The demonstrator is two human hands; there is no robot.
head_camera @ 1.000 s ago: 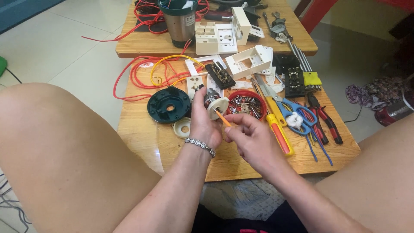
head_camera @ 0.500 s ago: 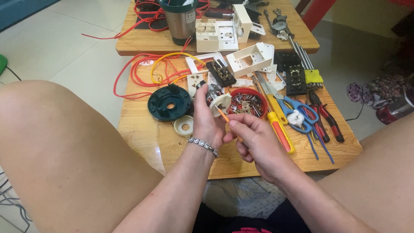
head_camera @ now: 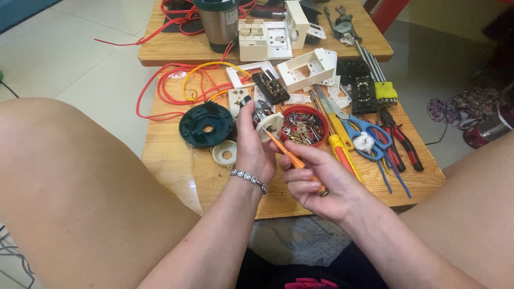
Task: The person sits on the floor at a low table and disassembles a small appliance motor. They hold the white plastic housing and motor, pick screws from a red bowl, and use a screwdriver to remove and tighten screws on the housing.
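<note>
My left hand (head_camera: pixel 253 147) grips a small round white part (head_camera: pixel 269 124) with metal contacts, held upright above the low wooden table (head_camera: pixel 176 166). A beaded bracelet circles that wrist. My right hand (head_camera: pixel 317 182) holds an orange-handled screwdriver (head_camera: pixel 289 157), its tip set against the white part. Just behind the two hands sits a red round dish (head_camera: pixel 316 115) filled with several screws and small metal bits.
A dark green round base (head_camera: pixel 206 124) and a small cream ring (head_camera: pixel 225 153) lie left of my hands. Red and yellow wires (head_camera: pixel 171 91), white socket plates (head_camera: pixel 308 67), blue scissors (head_camera: pixel 364 131), pliers (head_camera: pixel 401 142) and a steel kettle (head_camera: pixel 217 21) crowd the table. My bare knees flank it.
Both hands have shifted slightly nearer to me and the screwdriver has tilted a little against the white part. Nothing on the table has moved.
</note>
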